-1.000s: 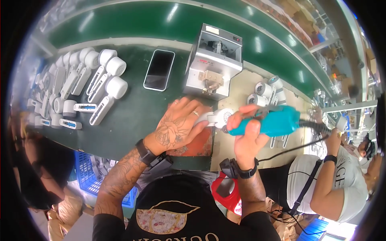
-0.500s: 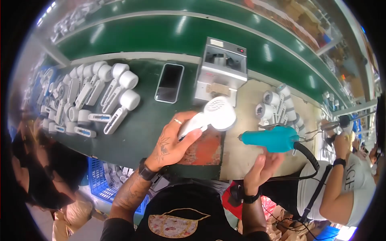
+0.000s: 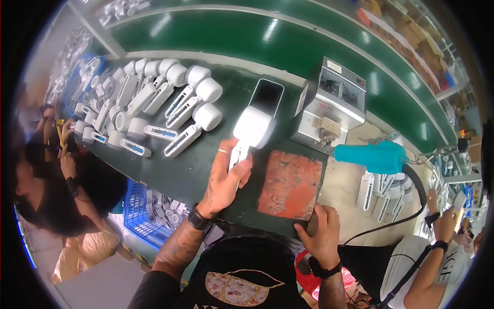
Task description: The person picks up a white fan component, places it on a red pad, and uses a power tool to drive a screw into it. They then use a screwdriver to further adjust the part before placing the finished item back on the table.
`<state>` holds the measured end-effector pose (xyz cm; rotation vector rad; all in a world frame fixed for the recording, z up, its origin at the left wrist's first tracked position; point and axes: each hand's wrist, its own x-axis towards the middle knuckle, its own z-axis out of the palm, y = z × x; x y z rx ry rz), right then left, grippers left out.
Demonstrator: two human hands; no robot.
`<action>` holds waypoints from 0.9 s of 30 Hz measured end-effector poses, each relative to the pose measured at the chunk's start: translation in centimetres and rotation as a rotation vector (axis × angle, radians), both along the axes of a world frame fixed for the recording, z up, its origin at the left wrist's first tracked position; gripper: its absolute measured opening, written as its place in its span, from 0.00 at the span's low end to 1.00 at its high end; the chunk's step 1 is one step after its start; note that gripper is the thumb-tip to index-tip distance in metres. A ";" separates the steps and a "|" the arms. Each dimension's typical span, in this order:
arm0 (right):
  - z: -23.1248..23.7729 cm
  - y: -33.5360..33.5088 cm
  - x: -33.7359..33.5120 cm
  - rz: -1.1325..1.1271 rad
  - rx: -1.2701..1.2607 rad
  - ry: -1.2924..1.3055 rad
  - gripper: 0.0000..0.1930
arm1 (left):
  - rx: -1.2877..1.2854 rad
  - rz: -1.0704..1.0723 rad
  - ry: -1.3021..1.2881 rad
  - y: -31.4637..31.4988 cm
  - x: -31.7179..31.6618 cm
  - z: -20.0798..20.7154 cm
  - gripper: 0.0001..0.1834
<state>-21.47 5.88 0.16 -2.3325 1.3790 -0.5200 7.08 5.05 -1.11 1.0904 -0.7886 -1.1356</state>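
My left hand point(image 3: 222, 186) is closed around the handle of a white handheld fan point(image 3: 252, 127). The fan's round head points up and away, with its smooth side showing, and covers the lower part of a phone point(image 3: 268, 95) lying on the bench. At the bench's front edge is my right hand point(image 3: 323, 236), empty, its thumb and fingers apart. Close to it lies a worn red square pad point(image 3: 290, 186). Farther off, a teal electric screwdriver point(image 3: 368, 155) hangs level over the right side of the bench.
Several white fans point(image 3: 193, 105) lie in rows at the left, and more fans point(image 3: 393, 188) sit at the right. A grey metal screw feeder point(image 3: 334, 98) stands at the back. Below the bench is a blue crate point(image 3: 136, 219) of parts. People work on both sides.
The fan has turned in my left hand, so its slotted face no longer shows. My right hand has dropped from beneath the screwdriver to the bench edge. The whole view has swung left.
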 end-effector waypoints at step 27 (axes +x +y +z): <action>4.7 1.6 5.2 0.045 0.112 -0.449 0.18 | -0.046 0.089 -0.969 0.6 -0.5 1.6 0.31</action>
